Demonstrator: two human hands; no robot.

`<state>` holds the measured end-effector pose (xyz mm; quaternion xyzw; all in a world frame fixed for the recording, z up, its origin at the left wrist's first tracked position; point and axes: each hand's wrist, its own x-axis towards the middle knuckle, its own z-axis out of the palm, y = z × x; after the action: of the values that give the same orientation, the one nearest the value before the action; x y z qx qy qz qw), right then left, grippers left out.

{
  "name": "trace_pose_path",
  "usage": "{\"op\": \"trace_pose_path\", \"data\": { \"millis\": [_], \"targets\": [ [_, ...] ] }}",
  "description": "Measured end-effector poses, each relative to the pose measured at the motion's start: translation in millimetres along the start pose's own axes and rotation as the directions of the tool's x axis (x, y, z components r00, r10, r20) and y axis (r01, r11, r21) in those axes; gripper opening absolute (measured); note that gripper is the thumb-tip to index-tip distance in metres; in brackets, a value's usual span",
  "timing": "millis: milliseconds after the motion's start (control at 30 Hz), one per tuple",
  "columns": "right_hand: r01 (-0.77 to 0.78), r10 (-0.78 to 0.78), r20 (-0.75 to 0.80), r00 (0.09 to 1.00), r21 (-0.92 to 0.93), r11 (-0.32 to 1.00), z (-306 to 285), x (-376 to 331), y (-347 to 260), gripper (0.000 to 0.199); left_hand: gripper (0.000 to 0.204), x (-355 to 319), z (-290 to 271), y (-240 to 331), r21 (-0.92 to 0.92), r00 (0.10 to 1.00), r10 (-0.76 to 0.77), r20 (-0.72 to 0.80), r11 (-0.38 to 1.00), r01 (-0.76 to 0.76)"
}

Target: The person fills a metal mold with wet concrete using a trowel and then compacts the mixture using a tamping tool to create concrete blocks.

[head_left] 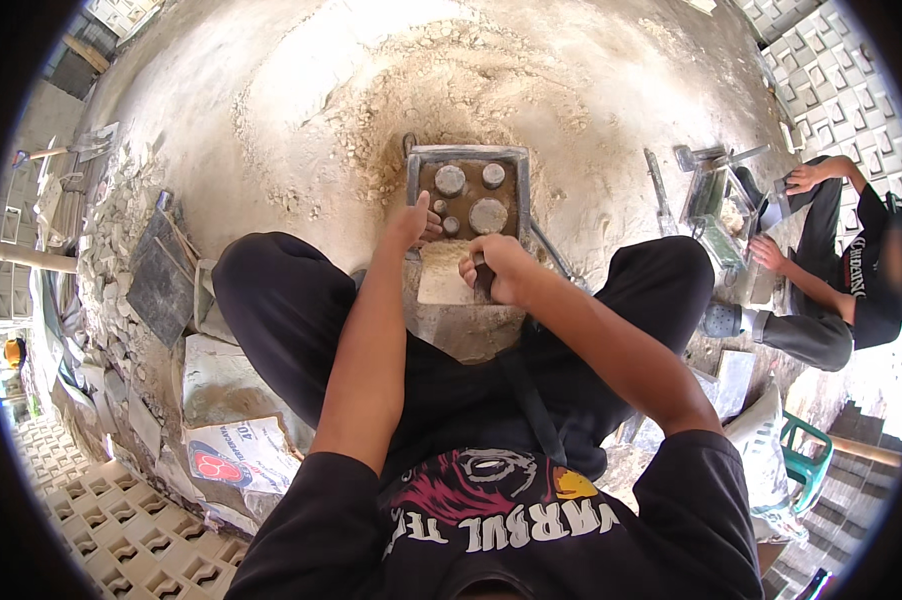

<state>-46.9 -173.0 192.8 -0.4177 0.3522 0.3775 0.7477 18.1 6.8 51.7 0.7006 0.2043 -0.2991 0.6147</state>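
Between my knees lies a square metal mould (469, 153) with several round grey discs (488, 216) of different sizes and brown, sandy material around them. My left hand (414, 222) is at the mould's left side, fingers stretched out beside the small discs and holding nothing. My right hand (501, 268) is closed around the dark handle of a flat trowel (443, 278). Its pale, dusty rectangular blade is at the near edge of the mould. Whether the blade touches the material inside cannot be made out.
Loose, crumbly sand (361, 130) surrounds the mould. To the right a seated co-worker (861, 270) works at another mould frame (726, 200). A dark board (166, 270) and rubble lie at left. Patterned blocks (121, 530) and a green plastic chair (806, 460) stand behind.
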Motion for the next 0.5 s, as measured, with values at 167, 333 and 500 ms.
{"op": "trace_pose_path", "data": {
  "millis": [167,333,500],
  "targets": [
    [-0.005,0.005,0.016,1.0,-0.018,1.0,6.1,6.2,-8.8,0.011,0.073,22.8,-13.1,-24.5,0.033,0.993,0.119,-0.018,0.992,-0.118],
    [-0.124,0.129,0.173,0.976,-0.041,0.992,-22.0,-15.4,-35.8,0.012,0.053,33.2,-21.6,-15.6,0.105,0.886,0.407,-0.221,0.913,-0.393],
    [0.269,-0.206,0.188,0.96,-0.428,0.863,-39.5,-58.8,-91.5,0.02,0.039,12.1,3.0,28.5,0.342,0.777,0.558,-0.292,0.82,-0.46]
  ]
}}
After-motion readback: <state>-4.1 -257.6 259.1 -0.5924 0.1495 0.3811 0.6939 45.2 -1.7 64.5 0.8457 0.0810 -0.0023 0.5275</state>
